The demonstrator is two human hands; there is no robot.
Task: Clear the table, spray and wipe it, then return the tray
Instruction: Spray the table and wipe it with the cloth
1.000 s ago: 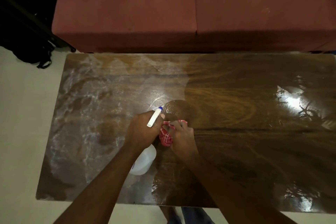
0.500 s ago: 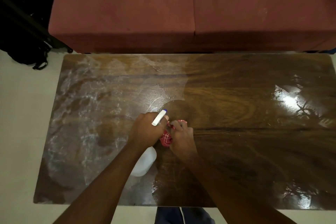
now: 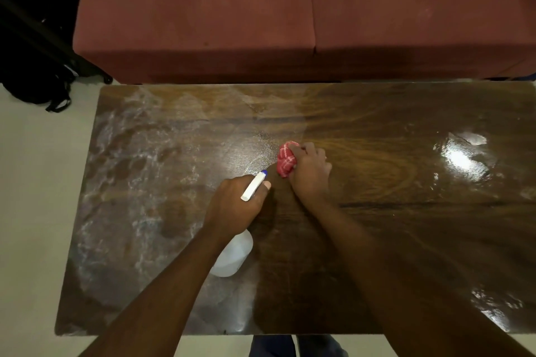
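Glossy dark brown wooden bench [image 3: 377, 240] fills most of the view, long side running left to right.

Left grip [image 3: 233, 206] is curled tight round the neck of a white plastic spray bottle with a blue nozzle tip [image 3: 232, 255]. One fingertip shows beside the spray head. Nozzle points up and right, toward the bench middle. Bottle body hangs below the wrist over the near-left part of the bench; cannot tell if its base touches the surface.

Right grip [image 3: 310, 175] is closed round a bunched red cloth with white check lines [image 3: 285, 161] and pressed down on the bench near its centre. Cloth sticks out on that hand's left side, just up and right of the nozzle. The two hands are near each other but apart.

Surface: the left half carries cloudy white streaks, with a patch of fine droplets just left of the cloth. The right half is darker with clear grain, a bright light glare [image 3: 464, 156] at the right and another near the front right corner.

Around:
- A maroon fabric sofa with two seat cushions [image 3: 203, 9] sits just behind the bench's far edge.
- A black bag with straps [image 3: 34, 87] lies on the pale floor [image 3: 29, 197] at far left, beside the sofa corner.
- Dark blue trouser legs [image 3: 272, 346] show at the bench's near edge.

In the way: both forearms cross the near half of the bench and hide part of it. The left wrist and forearm cover the bottle's upper body.
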